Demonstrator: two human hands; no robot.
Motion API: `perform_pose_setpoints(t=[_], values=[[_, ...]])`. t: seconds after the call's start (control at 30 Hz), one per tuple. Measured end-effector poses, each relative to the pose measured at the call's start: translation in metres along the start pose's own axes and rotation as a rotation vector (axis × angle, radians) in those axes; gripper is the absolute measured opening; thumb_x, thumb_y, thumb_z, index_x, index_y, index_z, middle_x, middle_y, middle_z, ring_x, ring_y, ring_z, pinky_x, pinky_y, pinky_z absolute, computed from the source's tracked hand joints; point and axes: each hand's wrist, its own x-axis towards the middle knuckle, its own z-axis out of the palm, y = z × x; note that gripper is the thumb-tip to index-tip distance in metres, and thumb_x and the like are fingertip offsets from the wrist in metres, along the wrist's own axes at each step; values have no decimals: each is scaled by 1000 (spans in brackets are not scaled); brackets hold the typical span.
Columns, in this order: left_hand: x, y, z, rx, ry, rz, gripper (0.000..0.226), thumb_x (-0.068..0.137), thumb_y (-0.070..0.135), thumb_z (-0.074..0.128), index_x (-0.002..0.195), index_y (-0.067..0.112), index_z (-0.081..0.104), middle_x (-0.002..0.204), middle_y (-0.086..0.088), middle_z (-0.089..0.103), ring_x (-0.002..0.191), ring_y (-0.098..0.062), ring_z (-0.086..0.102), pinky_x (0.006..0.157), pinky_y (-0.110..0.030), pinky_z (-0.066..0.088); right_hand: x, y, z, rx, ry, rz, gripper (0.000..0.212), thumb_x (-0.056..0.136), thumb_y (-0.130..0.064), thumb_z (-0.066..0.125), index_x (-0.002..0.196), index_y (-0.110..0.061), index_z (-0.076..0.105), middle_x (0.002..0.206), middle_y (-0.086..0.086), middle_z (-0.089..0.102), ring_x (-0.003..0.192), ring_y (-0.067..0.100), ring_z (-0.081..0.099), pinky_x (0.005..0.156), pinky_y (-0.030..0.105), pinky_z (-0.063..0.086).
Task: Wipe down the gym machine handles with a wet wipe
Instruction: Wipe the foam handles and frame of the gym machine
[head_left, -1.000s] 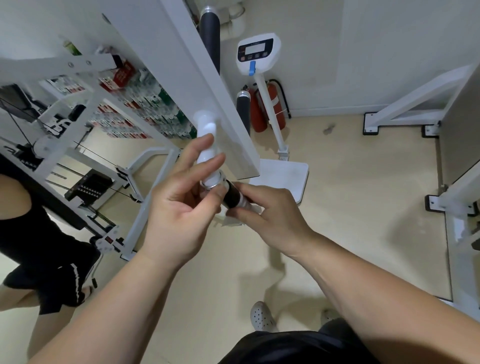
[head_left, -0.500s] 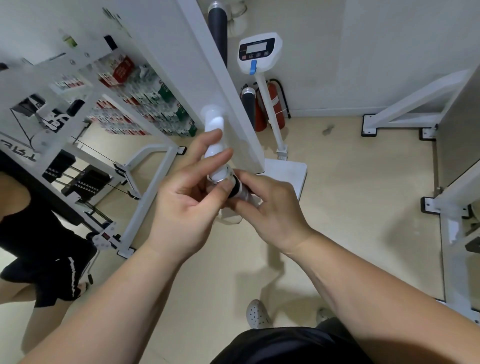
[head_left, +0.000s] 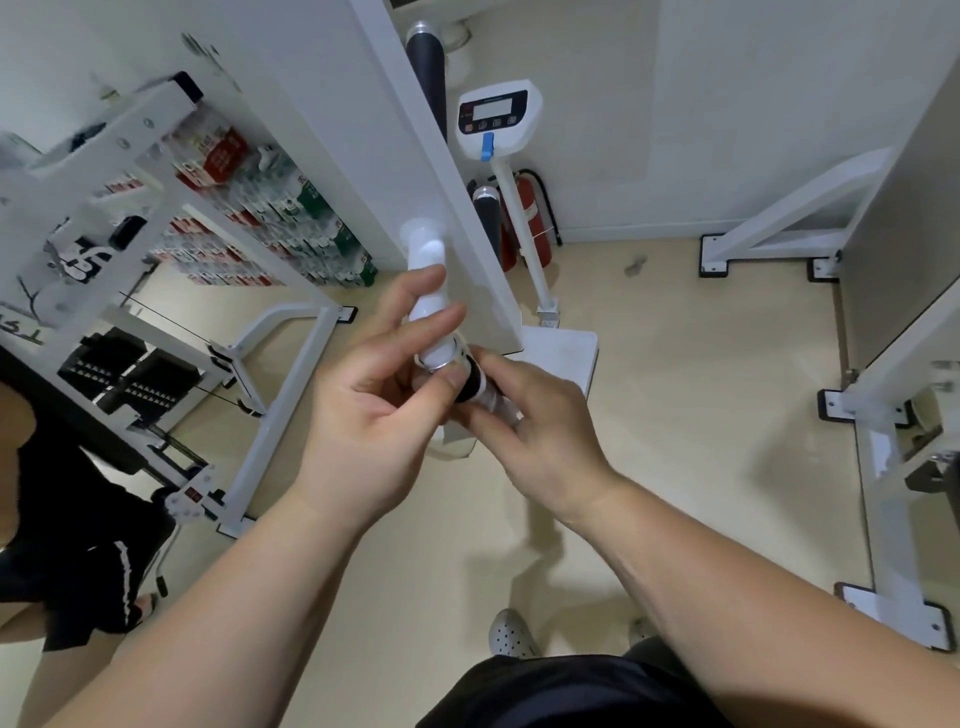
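Fingers (head_left: 519, 374) of the right hand (head_left: 545, 441) curl round a thin, translucent white wet wipe (head_left: 460, 444) wrapped on the black, chrome-collared machine handle (head_left: 475, 384) at centre frame. The left hand (head_left: 374, 415) pinches the white tubular machine arm (head_left: 426, 280) between near-straight fingers and thumb. Limp, slick and easily torn, the wet wipe likely needs a full wraparound grip, while the handle looks rigid. Beyond, stacked packs (head_left: 270, 223) seemingly hold bottled drinks, too blurred to confirm.
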Motion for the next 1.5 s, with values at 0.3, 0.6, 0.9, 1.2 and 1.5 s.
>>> perform_pose_setpoints(t=[0.3, 0.6, 0.9, 1.2, 1.5], values=[[-2, -1, 6, 34, 62, 31, 49, 88, -17, 61, 116, 23, 66, 141, 14, 54, 69, -9, 62, 59, -19, 47, -47, 59, 15, -169, -41, 345, 50, 104, -25, 54, 152, -25, 41, 116, -18, 55, 108, 8, 55, 82, 1, 33], [0, -8, 8, 56, 23, 101, 42, 90, -8, 61, 121, 21, 66, 146, 12, 51, 120, -40, 60, 63, -40, 49, -63, 40, 42, 114, 40, 447, 80, 94, -54, 35, 161, -31, -2, 168, -20, -3, 154, -3, -7, 129, 35, 5], [8, -21, -6, -78, -154, 201, 47, 91, -5, 60, 125, 28, 60, 144, 19, 47, 73, -9, 59, 60, -31, 51, -64, 32, 74, 85, 268, 426, 83, 88, -76, 19, 155, -37, -8, 169, -16, -9, 153, -3, -11, 127, 27, -3], [24, -45, -35, 7, -390, 412, 63, 89, -5, 55, 141, 30, 52, 153, 14, 36, 85, -9, 64, 74, -30, 55, -59, 22, 139, 5, 522, 396, 77, 95, -66, 23, 152, -34, -18, 166, -16, -18, 152, -3, -18, 125, 24, -6], [24, -44, -35, -20, -465, 477, 69, 86, -14, 54, 137, 31, 47, 150, 12, 33, 83, -4, 58, 72, -7, 41, -44, 37, 114, 300, 1023, 593, 32, 102, -29, 54, 129, -23, 70, 118, -5, 75, 114, 10, 67, 104, 35, 50]])
